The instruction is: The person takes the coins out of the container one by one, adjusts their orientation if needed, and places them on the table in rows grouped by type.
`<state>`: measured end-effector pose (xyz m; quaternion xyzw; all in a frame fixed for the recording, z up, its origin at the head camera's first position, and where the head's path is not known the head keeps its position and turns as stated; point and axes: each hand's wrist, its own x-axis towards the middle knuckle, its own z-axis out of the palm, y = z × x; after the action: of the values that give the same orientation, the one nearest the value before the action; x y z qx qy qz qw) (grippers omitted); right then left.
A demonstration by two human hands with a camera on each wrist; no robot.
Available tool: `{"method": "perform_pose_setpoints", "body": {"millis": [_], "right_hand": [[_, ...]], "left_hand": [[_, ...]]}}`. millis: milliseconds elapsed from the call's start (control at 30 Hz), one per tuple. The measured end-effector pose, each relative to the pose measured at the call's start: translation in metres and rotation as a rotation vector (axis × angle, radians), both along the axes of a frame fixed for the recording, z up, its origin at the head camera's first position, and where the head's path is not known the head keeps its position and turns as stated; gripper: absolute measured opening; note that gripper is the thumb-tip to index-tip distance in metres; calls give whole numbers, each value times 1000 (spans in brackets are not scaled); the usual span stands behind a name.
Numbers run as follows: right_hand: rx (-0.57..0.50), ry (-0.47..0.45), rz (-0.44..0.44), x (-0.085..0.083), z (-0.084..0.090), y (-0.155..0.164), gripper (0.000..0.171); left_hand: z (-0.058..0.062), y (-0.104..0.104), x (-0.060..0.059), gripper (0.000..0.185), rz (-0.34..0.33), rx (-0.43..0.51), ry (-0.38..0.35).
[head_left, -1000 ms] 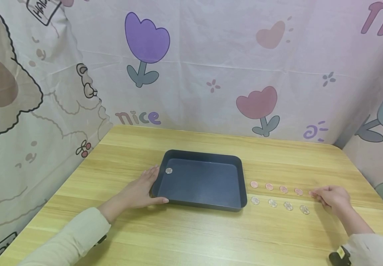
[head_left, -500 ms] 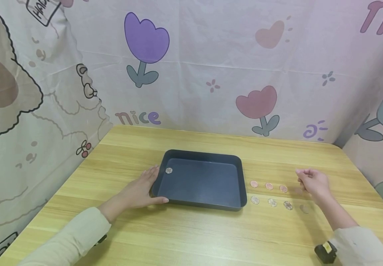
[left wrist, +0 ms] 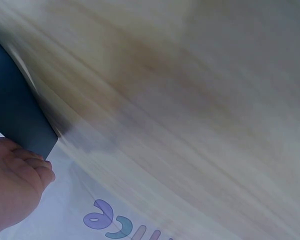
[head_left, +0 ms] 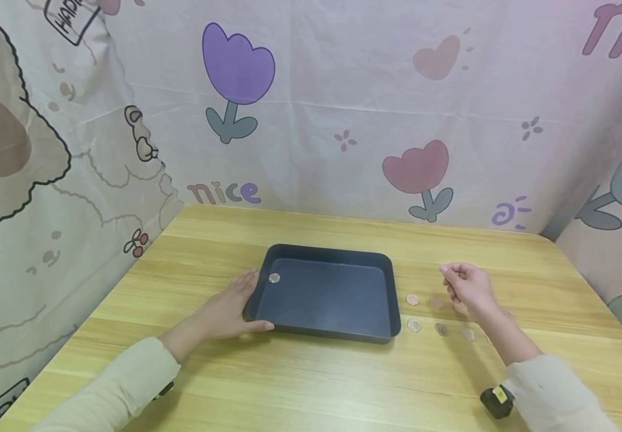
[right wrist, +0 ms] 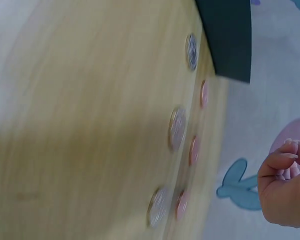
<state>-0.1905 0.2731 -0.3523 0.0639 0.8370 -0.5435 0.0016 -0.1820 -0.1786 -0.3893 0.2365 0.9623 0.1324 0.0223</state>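
Currently, head view: left hand (head_left: 219,312) rests flat against the left rim of the dark tray (head_left: 394,300), fingers straight, steadying it on the wooden surface (head_left: 300,390). Right hand (head_left: 464,285) is raised above the coin rows, fingers curled in a pinching grip; presumably on a coin, but none is visible in it. One silver coin (head_left: 274,278) lies in the tray's far-left corner. Pink coins (head_left: 412,299) and silver coins (head_left: 413,325) sit in two rows just right of the tray, some hidden by the right hand. Left wrist view: blurred, shows the tray corner (left wrist: 20,120) with the hand's fingers (left wrist: 25,170) touching it. Right wrist view: curled fingertips (right wrist: 285,162) pressed together above the rows; three pink and three silver coins countable. Progress, as I judge it: one coin in, most left.
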Motion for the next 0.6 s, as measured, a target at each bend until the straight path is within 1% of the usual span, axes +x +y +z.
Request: {"method": "perform_pose_setpoints", "body": {"millis": [300, 400, 533, 600], "right_hand": [[-81, 3, 36, -8, 1, -37, 24], [-99, 18, 50, -12, 0, -48, 21], [-113, 34, 59, -17, 0, -61, 23], [-116, 32, 69, -18, -1, -68, 27]], "left_hand": [[1, 0, 1, 113, 4, 4, -15], [1, 1, 1, 112, 2, 5, -12], [2, 1, 2, 112, 2, 8, -7], [2, 1, 2, 112, 2, 10, -4]]}}
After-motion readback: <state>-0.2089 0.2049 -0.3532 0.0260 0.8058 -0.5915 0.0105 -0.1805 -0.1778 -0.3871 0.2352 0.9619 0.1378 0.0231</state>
